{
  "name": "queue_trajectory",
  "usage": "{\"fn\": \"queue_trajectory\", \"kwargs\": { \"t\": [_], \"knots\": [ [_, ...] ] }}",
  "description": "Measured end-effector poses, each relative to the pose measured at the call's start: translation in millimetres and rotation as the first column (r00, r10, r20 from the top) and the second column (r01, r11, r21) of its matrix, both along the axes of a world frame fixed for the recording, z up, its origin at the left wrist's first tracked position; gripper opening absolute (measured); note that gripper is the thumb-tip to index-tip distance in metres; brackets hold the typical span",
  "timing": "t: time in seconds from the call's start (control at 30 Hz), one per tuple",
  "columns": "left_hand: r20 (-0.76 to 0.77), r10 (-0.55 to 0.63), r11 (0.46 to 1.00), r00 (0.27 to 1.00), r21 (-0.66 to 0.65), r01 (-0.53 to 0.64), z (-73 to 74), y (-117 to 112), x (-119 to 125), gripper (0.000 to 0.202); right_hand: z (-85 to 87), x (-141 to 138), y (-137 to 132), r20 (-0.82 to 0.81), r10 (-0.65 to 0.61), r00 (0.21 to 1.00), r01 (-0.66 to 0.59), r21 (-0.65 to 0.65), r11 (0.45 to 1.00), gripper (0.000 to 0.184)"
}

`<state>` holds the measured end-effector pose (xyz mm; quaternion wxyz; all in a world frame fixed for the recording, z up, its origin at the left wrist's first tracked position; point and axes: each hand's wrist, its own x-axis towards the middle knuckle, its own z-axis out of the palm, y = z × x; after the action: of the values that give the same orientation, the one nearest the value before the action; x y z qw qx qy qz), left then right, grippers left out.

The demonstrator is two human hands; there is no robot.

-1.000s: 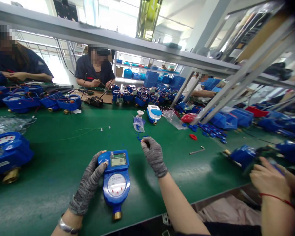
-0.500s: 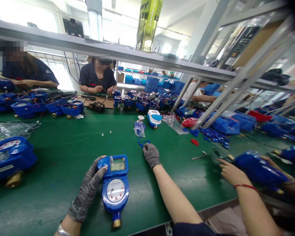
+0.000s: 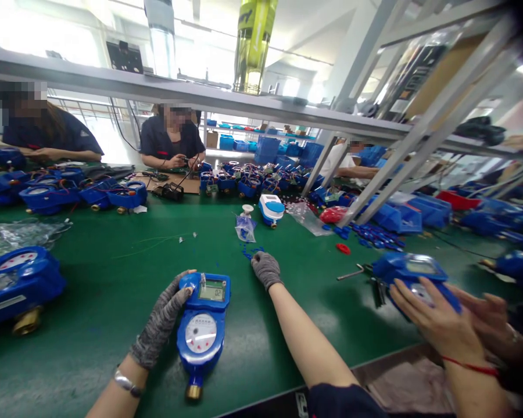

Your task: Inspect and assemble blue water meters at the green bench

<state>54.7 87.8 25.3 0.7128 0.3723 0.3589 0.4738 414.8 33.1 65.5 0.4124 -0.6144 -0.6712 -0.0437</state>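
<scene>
A blue water meter [image 3: 201,331] with a lit digital display and a round dial lies on the green table before me, its brass end toward me. My left hand [image 3: 163,316], in a grey fingerless glove, grips the meter's upper left corner, the thumb on its top. Farther forward, my gloved right hand [image 3: 267,270] is at the small blue pieces [image 3: 249,253] scattered on the table. Its fingers are curled down and pressed together; whatever is between them is hidden. Just beyond lies a small clear bag of blue pieces [image 3: 246,228].
A white-and-blue meter [image 3: 271,210] stands beyond my right hand. At right, a co-worker's hands [image 3: 436,313] hold another blue meter [image 3: 412,270] near a metal tool [image 3: 351,273]. One more large meter [image 3: 20,284] lies at left. A shelf [image 3: 192,96] spans overhead.
The water meter by my left hand has tilted slightly, its brass end shifting left. My right hand stays at the blue pieces. The co-worker's meter has turned and moved left.
</scene>
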Motion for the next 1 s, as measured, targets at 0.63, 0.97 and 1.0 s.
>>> {"fn": "queue_trajectory", "kwargs": {
  "t": [0.63,0.97,1.0],
  "knots": [
    [0.022,0.018,1.0,1.0,-0.006,-0.018,-2.9,-1,8,0.057,-58.0,-41,26,-0.095,0.212,0.973,-0.224,-0.134,0.965,0.034],
    [-0.006,0.028,0.999,1.0,0.028,-0.028,-8.7,1,5,0.053,-73.6,-124,47,0.04,0.34,0.94,-0.318,-0.264,0.91,0.011],
    [-0.005,0.026,0.999,1.0,0.03,-0.026,-9.7,1,4,0.053,-72.3,-124,43,0.096,0.351,0.932,-0.317,-0.259,0.912,0.011]
  ]
}}
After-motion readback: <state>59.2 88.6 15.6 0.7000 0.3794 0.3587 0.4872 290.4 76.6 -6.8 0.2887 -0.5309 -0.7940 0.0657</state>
